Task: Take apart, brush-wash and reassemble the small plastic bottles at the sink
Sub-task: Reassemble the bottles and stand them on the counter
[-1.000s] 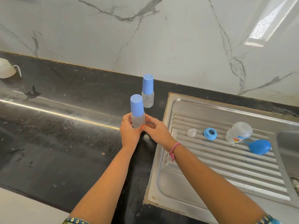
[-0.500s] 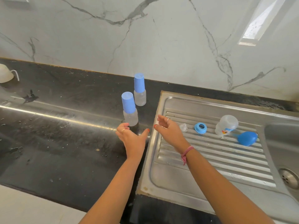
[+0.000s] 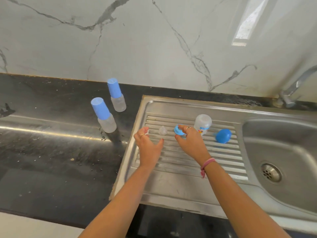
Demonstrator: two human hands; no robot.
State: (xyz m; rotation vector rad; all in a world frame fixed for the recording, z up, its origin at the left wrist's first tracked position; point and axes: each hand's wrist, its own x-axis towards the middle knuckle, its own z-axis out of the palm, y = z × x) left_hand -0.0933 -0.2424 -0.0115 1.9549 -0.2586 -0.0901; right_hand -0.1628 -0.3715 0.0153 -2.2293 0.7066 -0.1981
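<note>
Right hand: the right hand [image 3: 189,143] is held over the ribbed drainboard [image 3: 188,182], and the blue ring [image 3: 179,130] is pinched between thumb and curled fingers [image 3: 187,129].
Left hand: the left hand [image 3: 148,146] is held above the left part of the drainboard with its fingers loosely spread; nothing is gripped, though its upper fingertips are blurred.
Clear teat: a small clear teat [image 3: 162,130] is seen on the ribs between the two hands, apart from both.
Open bottle: a clear bottle body [image 3: 202,124] without cap is seen on the drainboard just beyond the right hand; whether it is touched by the hand cannot be told.
Blue cap: a loose blue cap [image 3: 223,136] is laid on its side on the ribs, right of the bottle body, near the basin [image 3: 281,152].
Capped bottles: a near capped bottle [image 3: 103,115] and a far capped bottle [image 3: 116,95] are stood upright on the dark table [image 3: 51,160], left of the drainboard and apart from each other.
Tap: a metal tap [image 3: 296,86] is fixed at the marble wall [image 3: 154,40] behind the basin.
</note>
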